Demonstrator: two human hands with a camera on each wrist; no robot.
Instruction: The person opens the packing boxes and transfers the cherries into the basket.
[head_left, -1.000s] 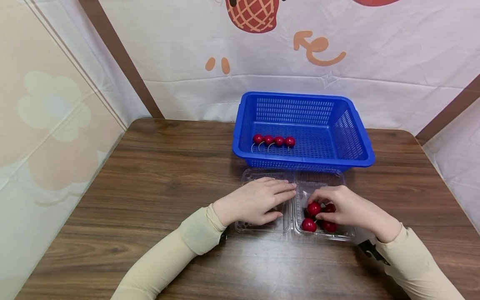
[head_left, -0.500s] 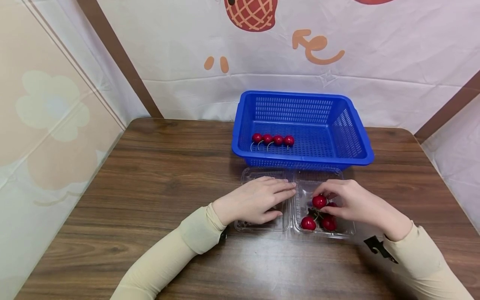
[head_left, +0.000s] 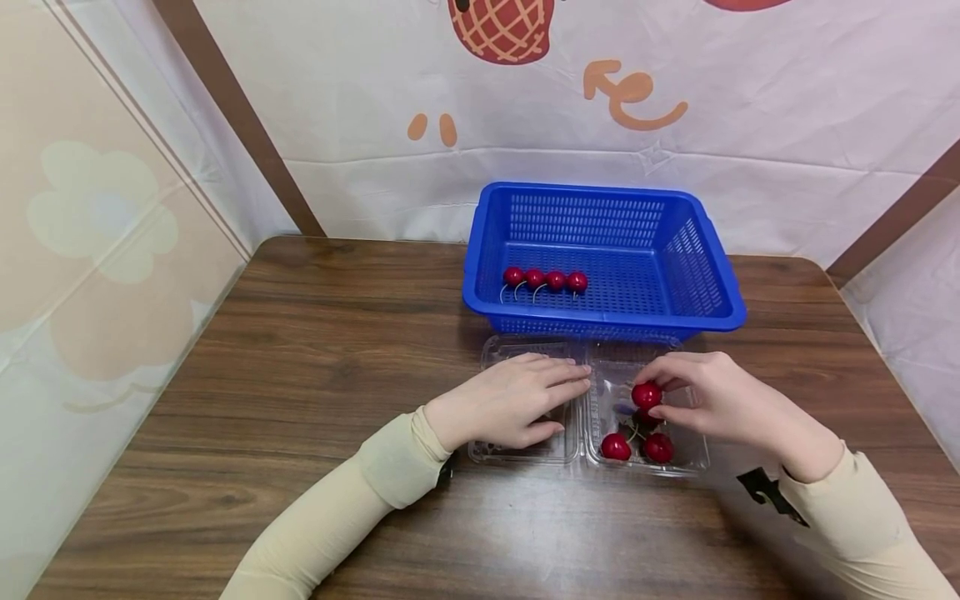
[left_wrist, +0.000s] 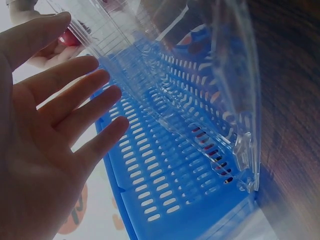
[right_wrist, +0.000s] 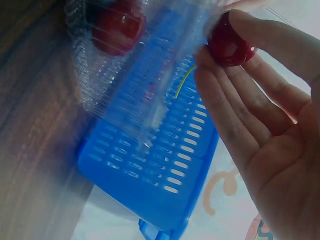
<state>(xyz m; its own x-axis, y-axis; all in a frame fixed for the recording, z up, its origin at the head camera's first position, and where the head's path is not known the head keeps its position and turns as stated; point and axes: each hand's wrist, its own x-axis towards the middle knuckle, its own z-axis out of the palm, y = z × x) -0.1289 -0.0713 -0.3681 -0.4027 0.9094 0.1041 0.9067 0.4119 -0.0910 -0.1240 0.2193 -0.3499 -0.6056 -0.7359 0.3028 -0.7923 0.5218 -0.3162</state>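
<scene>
Thumb and fingers of my right hand (head_left: 716,396) pinch a cherry (head_left: 647,395) above the right half of an open clear plastic clamshell box (head_left: 686,467). In the right wrist view the held cherry (right_wrist: 231,42) sits between thumb and fingertips, with a thin yellow-green stem (right_wrist: 185,80) beside it. Below it, inside the box, lie a left cherry (head_left: 616,447), a right cherry (head_left: 658,448) and another partly hidden behind the hand. My left hand (head_left: 517,402), fingers extended, is over the left half of the box; in the left wrist view the straight fingers (left_wrist: 85,100) hold nothing.
A blue slotted basket (head_left: 603,323) stands directly behind the box. Several cherries (head_left: 555,281) with stems lie in a row at its left front. The brown wooden table (head_left: 315,358) extends to both sides, and a printed cloth (head_left: 360,92) hangs behind it.
My right hand has moved slightly up and to the right with the pinched cherry, uncovering more of the box and the cherries beneath. My left hand has stayed put.
</scene>
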